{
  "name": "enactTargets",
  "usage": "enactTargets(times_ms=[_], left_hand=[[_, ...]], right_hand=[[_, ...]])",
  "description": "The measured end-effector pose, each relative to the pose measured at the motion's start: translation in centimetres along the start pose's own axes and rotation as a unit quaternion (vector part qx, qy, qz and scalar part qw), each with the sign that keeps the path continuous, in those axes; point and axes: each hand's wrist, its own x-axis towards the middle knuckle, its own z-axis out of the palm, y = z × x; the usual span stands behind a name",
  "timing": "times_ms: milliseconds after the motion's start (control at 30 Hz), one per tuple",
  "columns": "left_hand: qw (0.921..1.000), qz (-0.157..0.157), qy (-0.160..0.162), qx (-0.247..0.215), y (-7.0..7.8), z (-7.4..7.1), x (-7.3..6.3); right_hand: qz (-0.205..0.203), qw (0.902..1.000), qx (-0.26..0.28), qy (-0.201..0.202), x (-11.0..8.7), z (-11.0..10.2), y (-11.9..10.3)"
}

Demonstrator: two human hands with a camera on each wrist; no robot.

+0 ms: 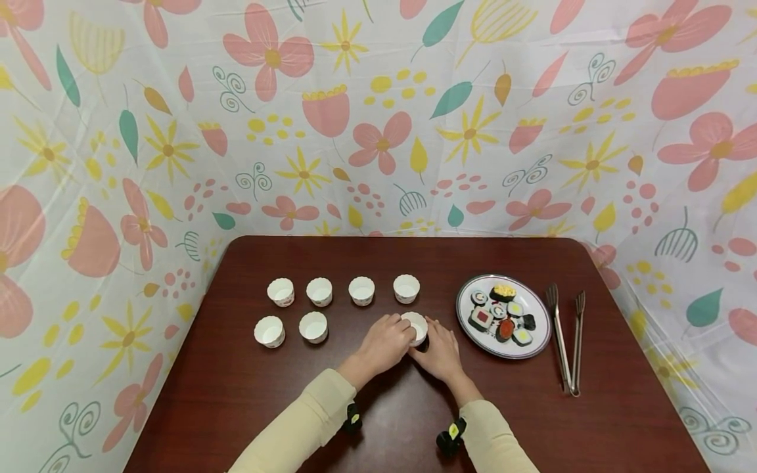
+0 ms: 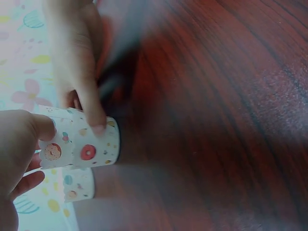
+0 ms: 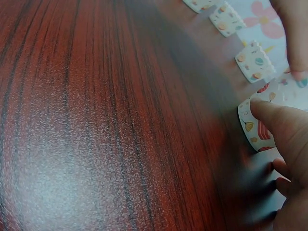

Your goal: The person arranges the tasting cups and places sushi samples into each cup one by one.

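My two hands meet at a small stack of white paper baking cups [image 1: 418, 330] near the middle of the table. My left hand [image 1: 386, 338] pinches the scalloped rim of the upper cup from the left. In the left wrist view, this upper cup [image 2: 55, 139] sticks partway out of a lower cup [image 2: 98, 147], both printed with doughnuts. From the other side my right hand [image 1: 440, 351] holds the lower cup, its thumb [image 3: 262, 109] pressed on the wall. How many cups are nested cannot be told.
Several more baking cups stand in a back row, including one [image 1: 406, 289] just behind my hands. Two others [image 1: 269, 332] [image 1: 313, 327] stand front left. At right are a plate [image 1: 467, 328] of toy-like sushi pieces [image 1: 505, 328] and metal tongs [image 1: 562, 341]. A flowered cloth [image 1: 378, 131] hangs behind.
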Motion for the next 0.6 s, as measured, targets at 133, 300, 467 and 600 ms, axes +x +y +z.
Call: enactTargets(times_ms=[133,300,467,600], left_hand=[[0.9994,0.014,0.031,0.001,-0.2,-0.9,0.3],[0.9991,0.018,0.038,0.006,-0.8,-1.9,0.3],[0.9992,0.011,0.039,0.003,-1.6,-2.4,-0.1],[0.9993,-0.001,0.036,-0.005,-2.4,-2.7,-0.6]], right_hand=[[-0.002,1.0,0.004,0.003,0.0,0.0,0.0],[-0.008,0.9998,0.013,0.008,-0.1,0.0,0.0],[-0.012,0.9997,0.016,0.015,-0.1,0.1,0.0],[-0.017,0.9995,0.014,0.024,-0.1,0.1,-0.1]])
